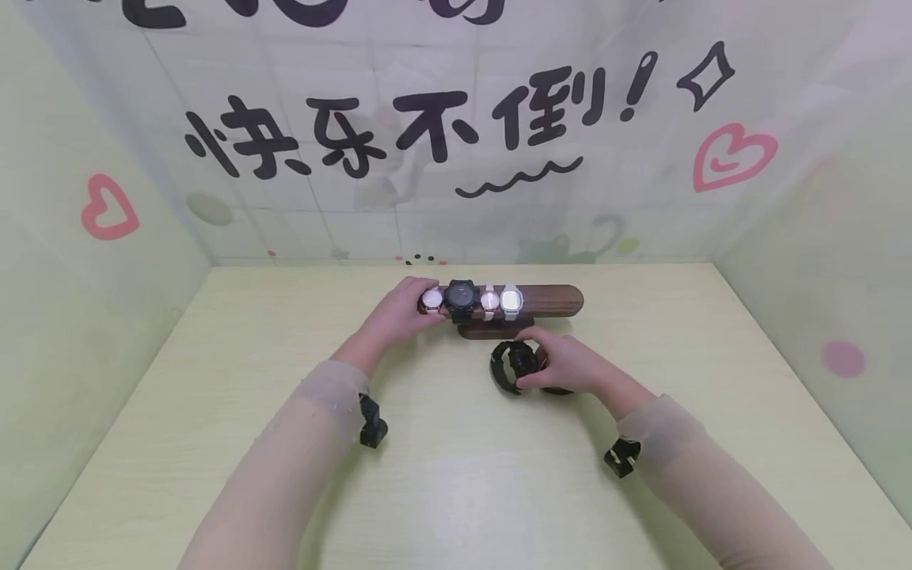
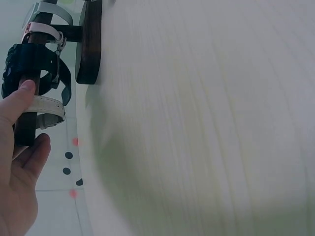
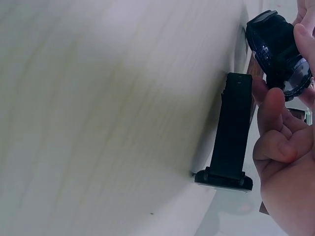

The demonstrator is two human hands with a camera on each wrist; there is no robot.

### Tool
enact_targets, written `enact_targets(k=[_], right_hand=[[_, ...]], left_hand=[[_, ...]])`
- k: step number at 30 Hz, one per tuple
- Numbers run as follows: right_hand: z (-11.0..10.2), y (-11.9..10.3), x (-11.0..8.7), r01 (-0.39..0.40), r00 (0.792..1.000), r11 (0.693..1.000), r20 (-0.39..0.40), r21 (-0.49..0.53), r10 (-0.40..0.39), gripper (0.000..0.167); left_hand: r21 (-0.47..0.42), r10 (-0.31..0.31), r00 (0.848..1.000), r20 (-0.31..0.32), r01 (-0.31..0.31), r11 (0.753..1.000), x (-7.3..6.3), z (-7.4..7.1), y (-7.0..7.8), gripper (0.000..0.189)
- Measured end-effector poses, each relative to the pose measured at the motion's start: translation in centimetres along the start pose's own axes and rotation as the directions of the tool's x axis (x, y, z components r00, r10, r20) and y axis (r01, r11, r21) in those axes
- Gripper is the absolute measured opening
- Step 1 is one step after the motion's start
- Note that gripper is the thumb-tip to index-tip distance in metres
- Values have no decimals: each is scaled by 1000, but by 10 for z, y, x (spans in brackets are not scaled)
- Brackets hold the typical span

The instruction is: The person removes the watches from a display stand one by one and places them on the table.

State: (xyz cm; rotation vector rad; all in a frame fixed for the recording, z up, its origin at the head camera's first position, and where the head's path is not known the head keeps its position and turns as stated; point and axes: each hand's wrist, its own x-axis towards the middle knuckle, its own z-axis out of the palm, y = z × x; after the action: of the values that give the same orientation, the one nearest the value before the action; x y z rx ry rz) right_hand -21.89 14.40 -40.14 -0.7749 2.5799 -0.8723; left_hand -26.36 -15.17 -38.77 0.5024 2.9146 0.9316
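A dark wooden watch stand (image 1: 552, 301) carries several watches on its bar. My left hand (image 1: 404, 313) grips the bar's left end, thumb on one side and fingers on the other. Nearest to it is a white-strapped watch (image 1: 432, 298), then a bulky black watch (image 1: 461, 294), a small pale-strapped watch (image 1: 489, 301) and a white square watch (image 1: 511, 302). In front of the stand my right hand (image 1: 570, 364) pinches a black watch (image 3: 278, 51) with its strap looped. A second black watch (image 3: 230, 128) sits on the table beneath that hand, partly hidden in the head view.
The pale wooden table (image 1: 442, 475) has a printed curtain (image 1: 342, 214) behind it and light walls at both sides. The stand's base (image 1: 492, 330) rests near the table's back edge. Black camera mounts (image 1: 372, 421) are strapped to both wrists.
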Motion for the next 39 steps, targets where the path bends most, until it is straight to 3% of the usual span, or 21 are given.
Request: enact_targets(k=[4,12,39], right_hand=[[1,-1,1,-13,1000,1000,3,-15,13,72],[4,-3,4,-19,1000,998,24,55,18,72],[8,2,2,-44,999,999,8,-28,44,67]], left_hand=[[0,1,1000,-1,-1,1000,0,0,-1,65],[-2,5,1000,-6,-5,1000,1,2,-4,66],[-3,-11,1000,-4,11,1000,1,0,-1,68]])
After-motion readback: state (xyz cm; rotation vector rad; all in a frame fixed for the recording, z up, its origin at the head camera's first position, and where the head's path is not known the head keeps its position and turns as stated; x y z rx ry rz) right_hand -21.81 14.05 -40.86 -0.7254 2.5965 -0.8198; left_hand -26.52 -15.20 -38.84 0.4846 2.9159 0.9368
